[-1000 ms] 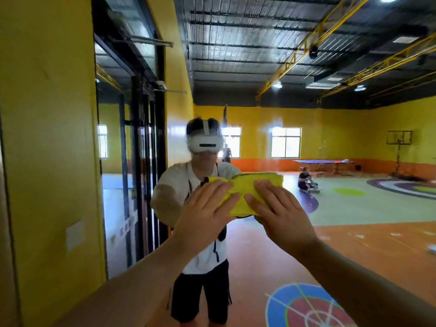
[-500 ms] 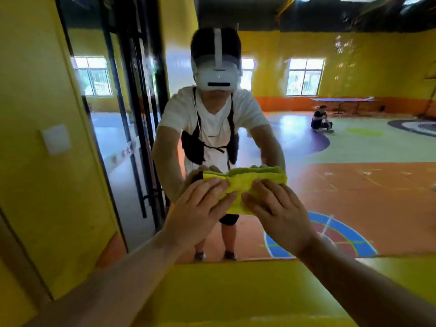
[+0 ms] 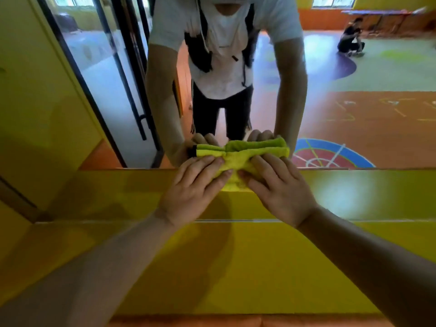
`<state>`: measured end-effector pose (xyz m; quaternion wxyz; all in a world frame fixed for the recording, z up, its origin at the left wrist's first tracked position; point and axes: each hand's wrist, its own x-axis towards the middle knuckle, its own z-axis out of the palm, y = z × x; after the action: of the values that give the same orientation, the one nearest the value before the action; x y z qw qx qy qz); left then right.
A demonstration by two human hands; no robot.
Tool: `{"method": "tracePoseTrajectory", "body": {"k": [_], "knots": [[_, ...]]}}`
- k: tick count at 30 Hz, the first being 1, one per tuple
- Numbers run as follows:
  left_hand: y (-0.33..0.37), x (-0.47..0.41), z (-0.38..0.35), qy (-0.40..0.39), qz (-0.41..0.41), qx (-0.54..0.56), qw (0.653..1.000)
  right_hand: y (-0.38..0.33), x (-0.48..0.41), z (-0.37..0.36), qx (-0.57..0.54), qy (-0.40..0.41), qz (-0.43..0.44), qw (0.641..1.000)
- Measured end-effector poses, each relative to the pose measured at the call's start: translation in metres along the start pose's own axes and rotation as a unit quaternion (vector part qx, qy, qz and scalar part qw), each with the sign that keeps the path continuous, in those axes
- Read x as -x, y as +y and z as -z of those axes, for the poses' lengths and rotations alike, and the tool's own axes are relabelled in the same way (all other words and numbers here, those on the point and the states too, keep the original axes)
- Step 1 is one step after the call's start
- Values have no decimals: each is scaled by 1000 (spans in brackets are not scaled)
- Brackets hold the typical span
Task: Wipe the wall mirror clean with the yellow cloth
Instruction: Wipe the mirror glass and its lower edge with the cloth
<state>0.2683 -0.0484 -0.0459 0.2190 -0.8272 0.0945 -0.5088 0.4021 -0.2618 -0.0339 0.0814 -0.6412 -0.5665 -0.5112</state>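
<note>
Nearest, an orange strip (image 3: pixel 236 322) runs along the bottom edge, and above it rises the glossy yellow wall (image 3: pixel 236 267), crossed by a thin pale seam. Two bare forearms reach up over this wall from the near left and near right corners. The left hand (image 3: pixel 195 187) and the right hand (image 3: pixel 278 190) lie side by side, nearly touching. Both are spread fairly flat with fingers extended, pressing on the yellow cloth (image 3: pixel 238 161) rather than closing round it.

The cloth is bunched into a wide, creased wad between and beyond the fingertips. It sits right at the lower edge of the wall mirror (image 3: pixel 354 114), its near part overlapping the yellow wall just below the glass.

In the glass, directly behind the cloth, its own reflection and the mirrored fingers meet it. Farther in stands the reflected person in a white T-shirt (image 3: pixel 224 74) with black straps and black shorts, bent forward with both arms down. To the left are a black door frame (image 3: pixel 99 102) and glass panels. To the right a round target marking (image 3: pixel 330 154) lies on the orange floor. At far right a seated person (image 3: pixel 350 38) crouches near a low table (image 3: pixel 377 13)
</note>
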Motion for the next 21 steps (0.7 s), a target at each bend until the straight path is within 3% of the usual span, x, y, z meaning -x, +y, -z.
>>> {"method": "tracePoseTrajectory", "body": {"k": [4, 12, 21], "knots": [[33, 48, -14, -38, 11, 22, 999, -39, 50, -26, -16, -30, -25, 999], [70, 102, -36, -99, -15, 68, 993, -83, 105, -61, -38, -80, 5, 996], [87, 103, -35, -115, 3, 28, 993, -78, 109, -62, -45, -94, 39, 994]]}}
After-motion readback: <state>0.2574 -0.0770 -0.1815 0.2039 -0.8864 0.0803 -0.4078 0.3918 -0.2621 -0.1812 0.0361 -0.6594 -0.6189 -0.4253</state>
